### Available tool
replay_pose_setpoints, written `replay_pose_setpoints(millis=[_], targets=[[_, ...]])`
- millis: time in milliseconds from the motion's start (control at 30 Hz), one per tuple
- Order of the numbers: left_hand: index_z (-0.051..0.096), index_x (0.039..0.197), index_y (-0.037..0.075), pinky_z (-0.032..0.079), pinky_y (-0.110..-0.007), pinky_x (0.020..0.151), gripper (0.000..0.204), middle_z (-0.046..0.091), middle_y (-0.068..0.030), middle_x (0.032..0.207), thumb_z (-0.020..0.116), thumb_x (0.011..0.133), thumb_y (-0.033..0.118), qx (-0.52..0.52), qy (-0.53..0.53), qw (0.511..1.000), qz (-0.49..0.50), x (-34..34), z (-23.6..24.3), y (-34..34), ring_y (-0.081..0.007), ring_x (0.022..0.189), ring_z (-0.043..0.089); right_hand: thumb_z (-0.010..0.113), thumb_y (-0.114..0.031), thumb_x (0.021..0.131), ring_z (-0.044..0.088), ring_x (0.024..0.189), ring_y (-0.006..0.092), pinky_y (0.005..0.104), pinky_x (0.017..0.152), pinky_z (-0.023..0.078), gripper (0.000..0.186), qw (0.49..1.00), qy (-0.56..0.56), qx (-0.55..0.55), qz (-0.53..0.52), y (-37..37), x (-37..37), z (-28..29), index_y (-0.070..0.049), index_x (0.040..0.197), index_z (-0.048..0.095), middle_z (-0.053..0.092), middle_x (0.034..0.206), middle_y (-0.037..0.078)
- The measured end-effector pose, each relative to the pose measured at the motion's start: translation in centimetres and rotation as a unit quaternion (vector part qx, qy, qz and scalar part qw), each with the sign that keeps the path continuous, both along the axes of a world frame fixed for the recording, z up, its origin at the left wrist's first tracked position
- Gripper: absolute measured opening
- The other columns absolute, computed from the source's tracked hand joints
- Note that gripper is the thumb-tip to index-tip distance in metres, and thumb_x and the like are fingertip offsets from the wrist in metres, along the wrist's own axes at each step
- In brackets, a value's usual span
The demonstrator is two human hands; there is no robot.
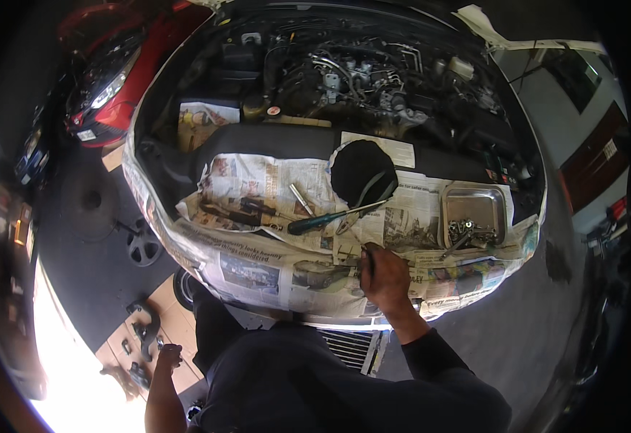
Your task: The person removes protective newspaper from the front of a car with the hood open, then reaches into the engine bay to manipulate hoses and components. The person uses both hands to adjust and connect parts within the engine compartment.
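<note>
My right hand (385,276) rests on the newspaper (258,270) that covers the front edge of an open engine bay (351,79), its fingers closed around a thin dark tool (370,261). Just beyond it lie a screwdriver with a dark green handle (317,221) and a round black cover (361,169). To the right, a steel tray (474,200) holds several bolts. My left hand (169,356) hangs low by my side over the floor, with its fingers curled and nothing visible in it.
Ratchets and a socket extension (240,213) lie on the paper at the left. A red car (117,72) stands at the far left. On the floor are a loose wheel (142,245) and cardboard with dark parts (138,335). A radiator grille (348,346) shows below the paper.
</note>
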State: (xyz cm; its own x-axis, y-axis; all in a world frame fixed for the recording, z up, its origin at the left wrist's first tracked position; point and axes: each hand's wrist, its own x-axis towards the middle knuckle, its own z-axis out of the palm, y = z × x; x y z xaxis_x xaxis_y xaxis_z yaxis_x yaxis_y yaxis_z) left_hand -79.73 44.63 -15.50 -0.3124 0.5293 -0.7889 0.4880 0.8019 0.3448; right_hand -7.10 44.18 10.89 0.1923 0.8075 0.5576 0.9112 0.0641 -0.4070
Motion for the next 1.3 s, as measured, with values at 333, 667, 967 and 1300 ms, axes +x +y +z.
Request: replay_pose_setpoints(millis=[333, 667, 967, 1300], targets=[[0.064, 0.129, 0.002, 0.057, -0.035, 0.066, 0.041, 0.076, -0.0193, 0.107, 0.072, 0.098, 0.028, 0.133, -0.005, 0.991, -0.028, 8.7, 3.2, 4.7, -0.0219, 0.073, 0.071, 0.069, -0.009, 0.096, 0.068, 0.071, 0.0377, 0.0464, 0.067, 0.054, 0.017, 1.0, -0.022, -0.01, 0.006, 1.0, 0.0, 0.5, -0.002, 0.112, 0.069, 0.069, 0.082, 0.017], [0.068, 0.119, 0.008, 0.055, -0.036, 0.067, 0.027, 0.071, -0.0119, 0.102, 0.073, 0.096, 0.021, 0.061, 0.023, 0.968, -0.244, 5.8, -0.1, -6.4, -0.0241, 0.083, 0.071, 0.068, -0.009, 0.098, 0.068, 0.07, 0.0382, 0.0473, 0.065, 0.054, 0.015, 1.0, 0.019, -0.01, 0.017, 1.1, 0.3, 0.6, -0.001, 0.111, 0.069, 0.069, 0.081, 0.017], [0.067, 0.117, 0.004, 0.056, -0.038, 0.057, 0.032, 0.072, -0.0094, 0.093, 0.074, 0.096, 0.026, -0.026, 0.047, 0.998, -0.044, 3.2, 6.3, -10.4, -0.0215, 0.069, 0.071, 0.063, -0.02, 0.102, 0.07, 0.077, 0.0397, 0.0511, 0.074, 0.055, 0.017, 0.99, 0.076, -0.106, -0.047, -0.1, 0.2, 0.6, -0.006, 0.112, 0.067, 0.07, 0.082, 0.018], [0.071, 0.097, 0.004, 0.052, -0.037, 0.054, 0.02, 0.067, -0.0073, 0.079, 0.067, 0.097, 0.023, -0.026, -0.037, 0.996, -0.079, 9.0, 3.0, -4.7, -0.0209, 0.061, 0.064, 0.062, -0.021, 0.102, 0.072, 0.078, 0.0381, 0.0498, 0.074, 0.057, 0.017, 0.996, 0.062, -0.066, -0.019, -0.3, 0.1, 0.6, -0.006, 0.11, 0.068, 0.072, 0.087, 0.017]])
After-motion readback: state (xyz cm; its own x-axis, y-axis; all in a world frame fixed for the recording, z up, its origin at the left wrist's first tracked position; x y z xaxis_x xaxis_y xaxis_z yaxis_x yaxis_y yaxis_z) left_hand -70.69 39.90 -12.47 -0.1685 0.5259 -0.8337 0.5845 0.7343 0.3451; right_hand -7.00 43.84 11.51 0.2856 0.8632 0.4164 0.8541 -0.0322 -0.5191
